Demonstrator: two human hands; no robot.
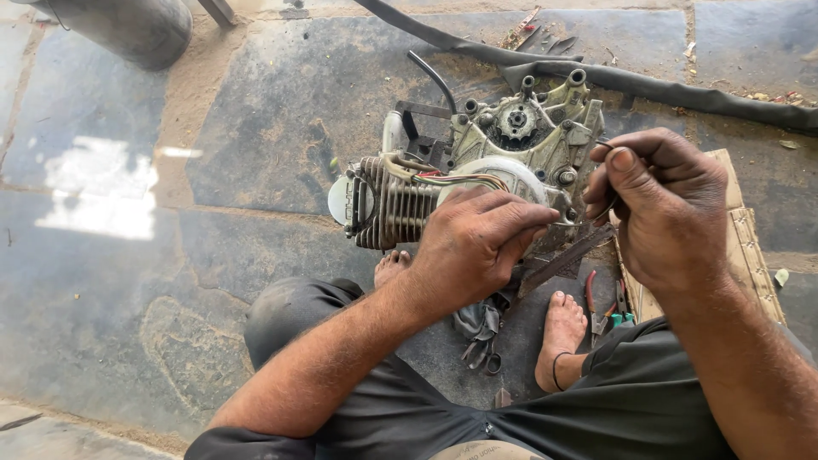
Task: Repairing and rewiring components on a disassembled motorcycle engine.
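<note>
Engine (477, 170) partly hidden: left hand (477, 243) covers its near lower edge, right hand (665, 209) masks its right end. What the right fingertips pinch is hard to make out, apparently a thin wire (607, 209) curving below them. Both forearms cut off at the frame edge.

Engine lies on the stone floor (128, 255), long axis running left–right; finned cylinder (388, 204) points left, away from both hands, sprocket case (532, 128) beyond the fingers.

Left fingers curled narrow, tips touching the engine's round cover (503, 175). Right fingers closed tight, thumb against forefinger, holding the wire just beside the engine's right end. Pliers (601, 311) lie below the right hand, near a bare foot (562, 332).
</note>
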